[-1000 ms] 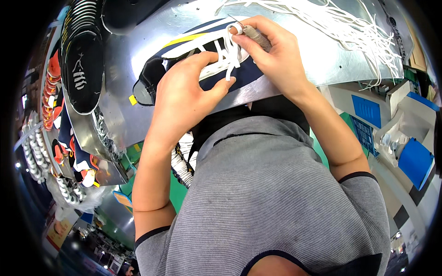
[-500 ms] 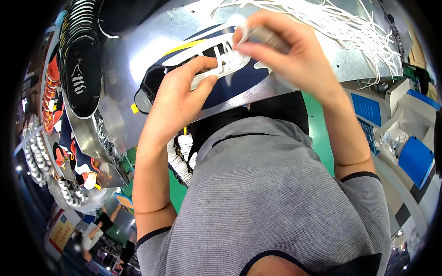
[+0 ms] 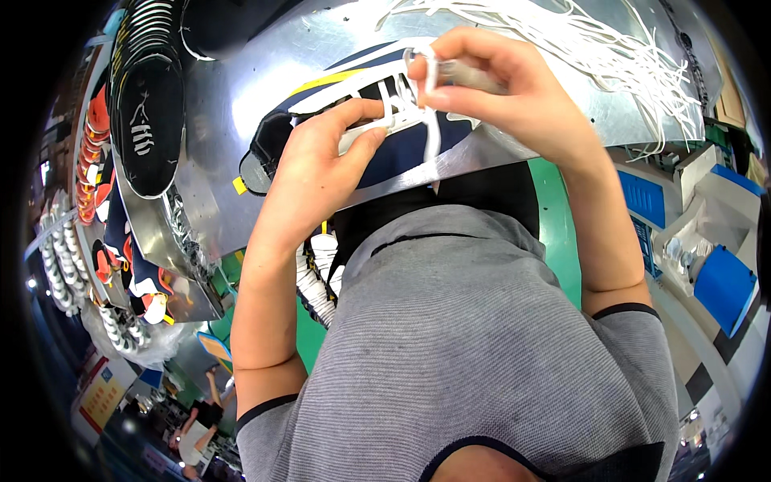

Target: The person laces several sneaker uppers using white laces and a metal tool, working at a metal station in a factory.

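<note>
A navy shoe upper [image 3: 401,153] with white eyelet strips and a yellow stripe lies on the metal table, its heel toward the left. My left hand [image 3: 325,153] rests over its throat, thumb and index finger closed on the white lacing edge. Above the toe end, my right hand [image 3: 506,96] pinches a white shoelace [image 3: 433,136]. The lace makes a loop by the fingertips, and its end hangs over the upper's near side. A blurred greyish thing lies within the right hand's curled fingers; its kind cannot be made out. Several rows of lace cross the throat.
A heap of loose white laces [image 3: 594,56] spreads over the far right of the table [image 3: 213,173]. Nested black shoe uppers [image 3: 144,112] stand at the left. Beyond them hang orange and white parts [image 3: 90,161]. Blue and white bins [image 3: 723,285] stand at the right.
My right hand has moved slightly toward the right and down, and the lace now shows as a loop with a hanging end. My left hand keeps its grip on the upper.
</note>
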A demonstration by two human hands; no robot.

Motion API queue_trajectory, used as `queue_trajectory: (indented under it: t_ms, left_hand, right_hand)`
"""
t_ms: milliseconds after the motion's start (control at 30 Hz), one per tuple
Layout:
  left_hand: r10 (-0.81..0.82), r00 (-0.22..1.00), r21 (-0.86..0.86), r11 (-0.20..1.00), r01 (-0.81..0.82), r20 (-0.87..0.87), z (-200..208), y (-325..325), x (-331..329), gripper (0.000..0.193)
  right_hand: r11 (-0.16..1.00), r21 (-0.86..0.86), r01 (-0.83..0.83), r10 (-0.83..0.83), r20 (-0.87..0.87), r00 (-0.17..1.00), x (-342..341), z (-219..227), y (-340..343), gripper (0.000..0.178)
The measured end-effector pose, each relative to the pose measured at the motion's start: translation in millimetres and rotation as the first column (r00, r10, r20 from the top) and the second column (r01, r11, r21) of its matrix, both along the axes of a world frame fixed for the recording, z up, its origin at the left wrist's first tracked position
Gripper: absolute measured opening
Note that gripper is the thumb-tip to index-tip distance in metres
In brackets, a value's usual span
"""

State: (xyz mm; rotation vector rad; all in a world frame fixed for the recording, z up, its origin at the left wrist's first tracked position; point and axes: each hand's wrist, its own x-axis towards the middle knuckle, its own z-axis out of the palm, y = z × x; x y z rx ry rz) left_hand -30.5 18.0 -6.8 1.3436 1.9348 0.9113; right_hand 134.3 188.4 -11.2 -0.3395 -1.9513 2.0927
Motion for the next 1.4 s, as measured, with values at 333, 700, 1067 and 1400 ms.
queue_trajectory:
  t_ms: [333, 700, 1067, 1400]
  left_hand:
    - [0.095, 0.987, -0.048, 0.994, -0.102, -0.13, 4.5, 9.0, 19.8, 0.03]
    - [0.13, 0.911, -0.002, 0.99, -0.142, -0.391, -1.4, 11.4, 23.9, 0.028]
    - [0.084, 0.892, 0.165, 0.986, -0.011, -0.445, -8.7, 9.5, 26.5, 0.019]
    - [0.042, 0.853, 0.267, 0.957, 0.116, -0.521, -16.7, -2.7, 30.7, 0.015]
  right_hand:
    - [0.871, 0.373, 0.321, -0.309, -0.092, 0.947, -13.5, -25.7, -17.6, 0.024]
    - [0.897, 0.3, 0.325, -0.386, 0.172, 0.906, 29.0, -15.3, -63.4, 0.017]
    - [0.914, 0.327, 0.241, -0.331, 0.255, 0.908, 26.7, -18.9, -55.5, 0.015]
    - [0.899, 0.365, 0.244, -0.343, 0.237, 0.909, 10.0, -37.1, -62.3, 0.023]
